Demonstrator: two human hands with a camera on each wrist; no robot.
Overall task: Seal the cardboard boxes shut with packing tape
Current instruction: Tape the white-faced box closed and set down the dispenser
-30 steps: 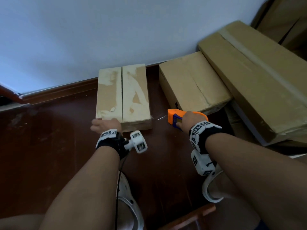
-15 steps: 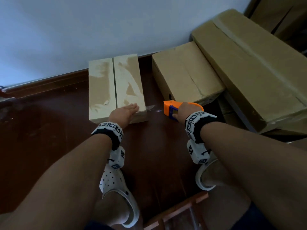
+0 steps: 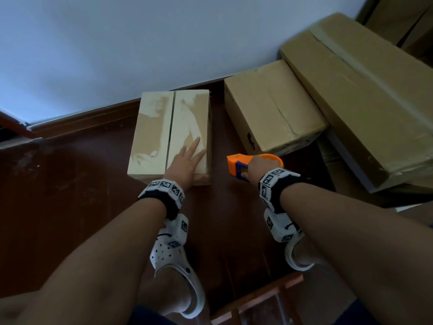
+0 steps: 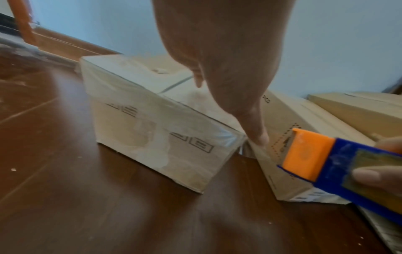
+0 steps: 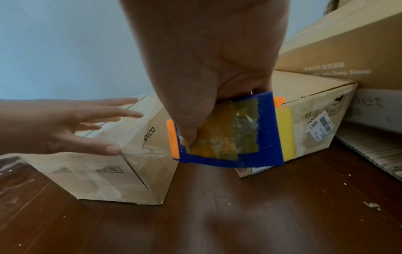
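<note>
A small pale cardboard box (image 3: 161, 127) with a centre seam stands on the dark wood floor by the wall; clear tape runs along its near top edge (image 4: 152, 101). My left hand (image 3: 187, 160) lies flat on the box's near right top with fingers spread and straight (image 5: 87, 123), thumb at the corner (image 4: 256, 134). My right hand (image 3: 257, 170) grips an orange and blue tape dispenser (image 3: 239, 165) just right of the box, low over the floor. The dispenser's blue plate (image 5: 230, 137) faces the wrist camera, thumb pressed on it. A thin tape strand between dispenser and box is hard to make out.
A medium brown box (image 3: 271, 109) sits right of the small one, and a long large box (image 3: 358, 90) leans behind it. Flattened cardboard (image 5: 369, 146) lies on the floor at right. My feet in white clogs (image 3: 175, 266) stand below; a wooden frame (image 3: 257, 299) is near.
My left hand slid from the box's near left corner to the near right top and flattened there. The right hand with the dispenser stayed right of the box.
</note>
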